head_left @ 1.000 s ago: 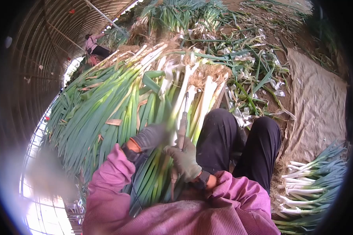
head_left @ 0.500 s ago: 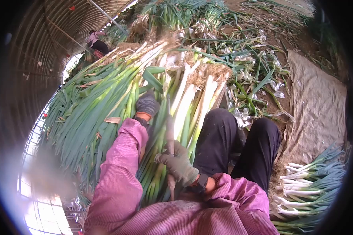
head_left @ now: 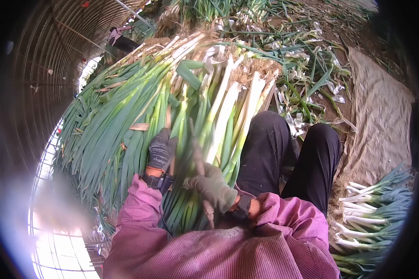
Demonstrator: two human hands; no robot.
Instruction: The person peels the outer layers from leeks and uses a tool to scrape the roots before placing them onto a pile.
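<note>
A large pile of long green onions (head_left: pixel 104 118), roots toward the far side, lies in front of me and to my left. My left hand (head_left: pixel 161 149), in a dark striped glove, rests on their leaves with the fingers stretched forward and the thumb apart. My right hand (head_left: pixel 212 187), in a grey-green glove, is wrapped round a thin brownish rod-shaped tool (head_left: pixel 198 156). The tool points away from me over the onions, its far end blurred. Thick white onion stalks (head_left: pixel 226 118) with rooty ends lie just beyond the right hand, beside my knee.
Cleaned green onions (head_left: pixel 365 218) lie in a row at the lower right, near a beige cloth (head_left: pixel 377 116). Peeled leaf scraps (head_left: pixel 307 79) litter the soil ahead. More onion bundles (head_left: pixel 209 9) stand at the back. Another person (head_left: pixel 121 39) bends at the far left, by the ribbed tunnel wall (head_left: pixel 32 83).
My left hand has drawn back toward me and a little left, away from the onion stalks. The tool in my right hand has tilted, its far end swinging left. The view has shifted slightly.
</note>
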